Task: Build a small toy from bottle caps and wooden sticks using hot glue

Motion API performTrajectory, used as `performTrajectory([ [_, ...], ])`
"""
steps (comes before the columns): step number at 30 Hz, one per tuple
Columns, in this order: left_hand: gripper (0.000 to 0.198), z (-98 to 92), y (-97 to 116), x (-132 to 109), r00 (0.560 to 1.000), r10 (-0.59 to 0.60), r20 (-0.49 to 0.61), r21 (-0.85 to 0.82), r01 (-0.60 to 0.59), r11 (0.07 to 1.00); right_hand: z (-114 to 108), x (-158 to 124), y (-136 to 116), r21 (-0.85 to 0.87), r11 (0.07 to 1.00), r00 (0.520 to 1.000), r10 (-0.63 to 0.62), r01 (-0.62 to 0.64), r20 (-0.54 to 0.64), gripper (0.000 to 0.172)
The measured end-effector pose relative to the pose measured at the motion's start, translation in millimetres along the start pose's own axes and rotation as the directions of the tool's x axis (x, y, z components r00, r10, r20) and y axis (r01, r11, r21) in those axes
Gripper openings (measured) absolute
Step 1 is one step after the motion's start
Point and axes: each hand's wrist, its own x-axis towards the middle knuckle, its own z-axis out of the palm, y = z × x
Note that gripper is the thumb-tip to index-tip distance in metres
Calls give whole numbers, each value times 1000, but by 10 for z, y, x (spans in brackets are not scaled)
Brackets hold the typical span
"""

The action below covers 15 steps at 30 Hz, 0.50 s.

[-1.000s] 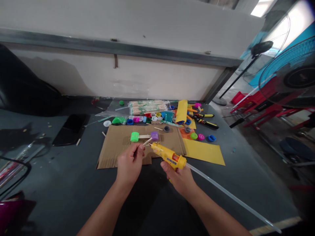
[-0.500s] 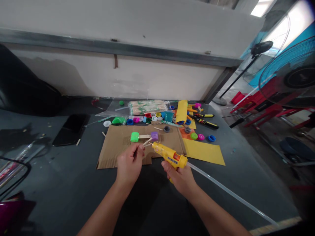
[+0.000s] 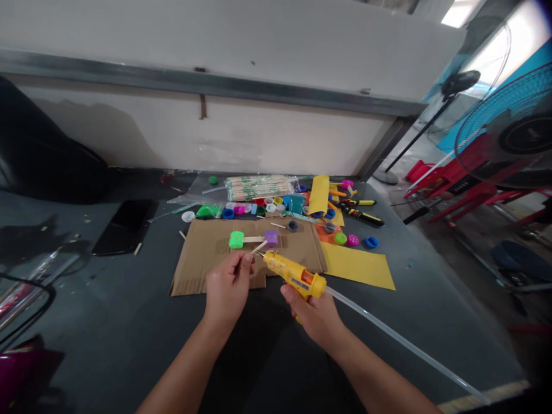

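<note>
My left hand (image 3: 227, 286) pinches a short wooden stick (image 3: 259, 248) between thumb and fingers. In my right hand (image 3: 318, 315) is a yellow hot glue gun (image 3: 294, 272), its nozzle pointing left at the stick, close to the pinching fingertips. A long clear glue stick (image 3: 401, 339) runs out of the gun's back end. Just beyond the hands, a green bottle cap (image 3: 236, 240) and a purple bottle cap (image 3: 271, 238) are joined by wooden sticks (image 3: 254, 240). They lie on a piece of brown cardboard (image 3: 198, 253).
A bag of wooden sticks (image 3: 261, 187) and several coloured caps lie at the back. Yellow paper (image 3: 360, 265) and yellow-black cutters (image 3: 362, 215) are on the right. A phone (image 3: 125, 227) lies left. A fan (image 3: 513, 132) stands beyond the table (image 3: 440, 299).
The glue gun has shifted slightly left, its nozzle moving along the stick nearer my left fingertips. My left hand has barely moved.
</note>
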Motion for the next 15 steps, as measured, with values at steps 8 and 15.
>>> performTrajectory([
  [8, 33, -8, 36, -5, 1000, -16, 11, -11, 16, 1000, 14, -16, -24, -11, 1000, 1000, -8, 8, 12, 34],
  [15, 34, 0, -2, -2, 1000, -1, -1, -6, 1, 1000, -4, 5, 32, 35, 999, 999, 14, -13, -32, 36],
])
